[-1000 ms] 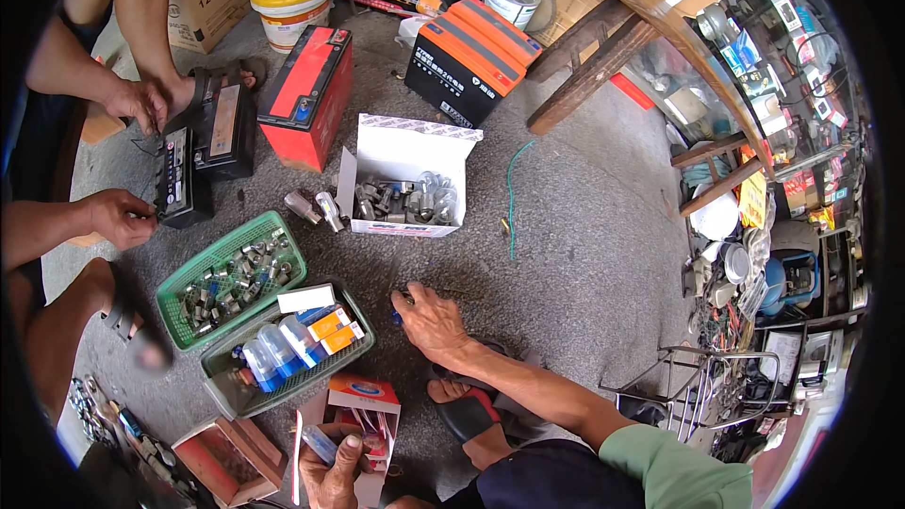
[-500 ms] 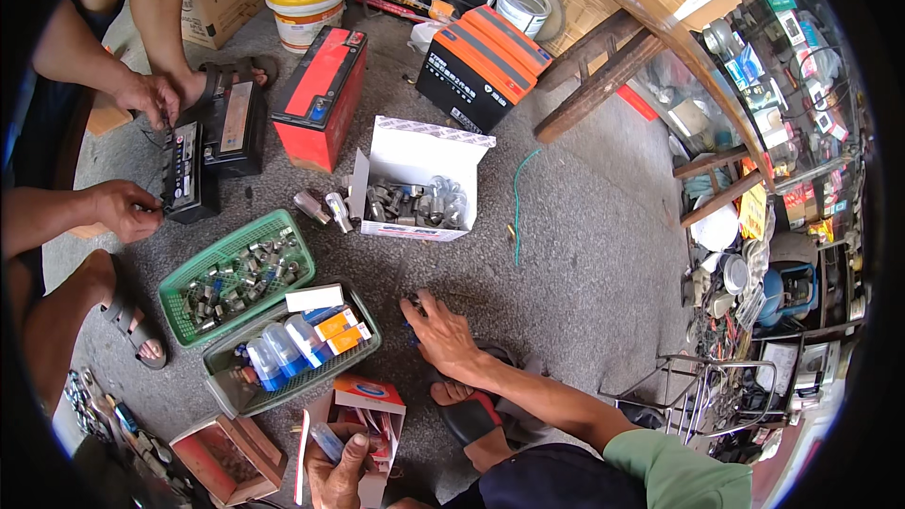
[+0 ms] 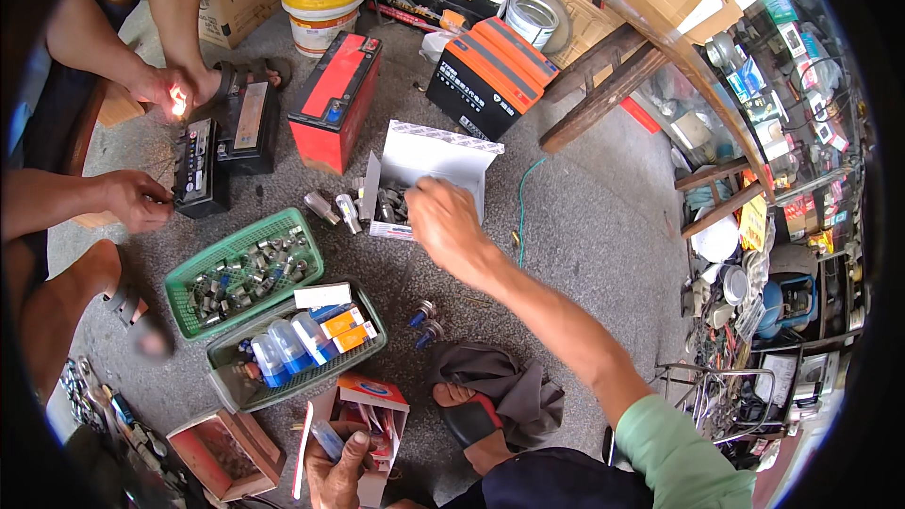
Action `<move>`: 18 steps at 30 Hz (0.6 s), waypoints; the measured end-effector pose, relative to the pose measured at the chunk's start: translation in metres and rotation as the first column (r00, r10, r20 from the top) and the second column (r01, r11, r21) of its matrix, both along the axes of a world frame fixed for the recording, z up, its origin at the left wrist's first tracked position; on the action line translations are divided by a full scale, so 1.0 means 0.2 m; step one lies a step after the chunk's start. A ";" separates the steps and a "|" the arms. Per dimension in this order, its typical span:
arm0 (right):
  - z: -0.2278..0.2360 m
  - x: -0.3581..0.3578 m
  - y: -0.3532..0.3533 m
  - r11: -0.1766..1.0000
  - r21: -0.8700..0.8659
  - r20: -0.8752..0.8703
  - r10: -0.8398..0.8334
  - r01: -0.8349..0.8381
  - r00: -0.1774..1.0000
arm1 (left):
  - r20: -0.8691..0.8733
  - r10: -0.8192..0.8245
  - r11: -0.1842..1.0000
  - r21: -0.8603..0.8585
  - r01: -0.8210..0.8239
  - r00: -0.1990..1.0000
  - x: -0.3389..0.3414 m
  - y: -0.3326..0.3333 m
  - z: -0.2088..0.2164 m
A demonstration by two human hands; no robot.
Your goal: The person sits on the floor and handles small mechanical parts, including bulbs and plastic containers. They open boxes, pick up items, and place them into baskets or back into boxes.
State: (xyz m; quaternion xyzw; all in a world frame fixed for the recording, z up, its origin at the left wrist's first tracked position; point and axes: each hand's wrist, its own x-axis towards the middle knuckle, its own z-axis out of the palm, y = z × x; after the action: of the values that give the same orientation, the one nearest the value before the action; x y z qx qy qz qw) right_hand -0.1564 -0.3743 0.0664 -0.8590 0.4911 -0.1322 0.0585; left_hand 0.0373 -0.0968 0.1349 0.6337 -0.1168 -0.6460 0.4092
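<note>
My right hand (image 3: 448, 224) reaches over the front of an open white box (image 3: 434, 146) of small metal-based bulbs (image 3: 388, 200). Its fingers are curled, and their tips are hidden among the bulbs. At the bottom, my left hand (image 3: 337, 471) is closed around a clear bluish plastic tube (image 3: 327, 439), beside an open red and white carton (image 3: 375, 396). Two blue-and-silver bulbs (image 3: 426, 323) lie on the floor near my foot. Two larger clear bulbs (image 3: 334, 209) lie left of the white box.
Green baskets hold loose bulbs (image 3: 247, 275) and blue-capped tubes (image 3: 290, 344). Across from me, a co-worker's hand (image 3: 170, 92) holds something glowing near black batteries (image 3: 196, 170). A red battery (image 3: 335, 104), an orange-black battery (image 3: 485, 75) and a wooden stool (image 3: 603, 85) stand beyond.
My right hand has moved from the floor up to the white box. The two blue-and-silver bulbs now show where it was. A bright glow has appeared at the co-worker's hand.
</note>
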 end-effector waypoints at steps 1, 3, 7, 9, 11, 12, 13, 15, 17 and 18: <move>-0.05 0.01 -0.10 0.995 0.091 -0.172 -0.018 0.034 0.985 | -0.003 0.008 1.000 0.000 -0.008 1.000 0.00 0.00 0.00; -0.16 0.02 -0.21 1.000 0.000 -0.244 0.026 -0.027 0.969 | -0.036 -0.003 0.999 -0.039 0.001 0.999 0.01 0.02 0.00; -0.33 0.07 -0.27 0.982 -0.149 -0.323 0.064 -0.117 0.944 | -0.057 0.087 0.994 -0.054 -0.091 0.995 0.07 0.08 0.00; -0.34 0.15 -0.31 0.995 -0.060 -0.500 0.037 -0.077 0.865 | 0.033 0.159 0.982 -0.109 -0.154 0.987 0.10 0.13 0.00; -0.33 0.06 -0.31 0.982 -0.085 -0.483 0.106 -0.167 0.869 | 0.126 0.189 0.978 -0.114 -0.175 0.974 0.09 0.12 0.01; -0.35 0.00 -0.34 0.978 -0.077 -0.489 0.131 -0.192 0.862 | 0.156 0.187 0.977 -0.131 -0.168 0.970 0.11 0.12 -0.01; -0.31 0.05 -0.33 0.990 -0.013 -0.575 0.106 -0.139 0.812 | 0.249 0.227 0.970 -0.146 -0.195 0.942 0.13 0.14 -0.01; -0.31 0.04 -0.34 0.987 -0.056 -0.601 0.089 -0.154 0.794 | 0.445 0.297 0.951 -0.223 -0.216 0.845 0.14 0.14 0.01; -0.31 0.06 -0.34 0.987 -0.064 -0.613 0.079 -0.149 0.786 | 0.703 0.259 0.964 -0.235 -0.128 0.662 0.16 0.16 -0.01; -0.32 0.07 -0.34 0.986 -0.059 -0.612 0.090 -0.159 0.786 | 0.838 0.200 0.977 -0.213 -0.034 0.508 0.19 0.18 -0.04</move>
State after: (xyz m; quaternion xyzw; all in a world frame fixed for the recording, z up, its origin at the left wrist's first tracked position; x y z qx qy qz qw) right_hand -0.1428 -0.4419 0.0033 -0.8883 0.4183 0.1283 -0.1397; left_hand 0.0746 -0.0612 0.1266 0.8383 -0.3136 -0.2096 0.3936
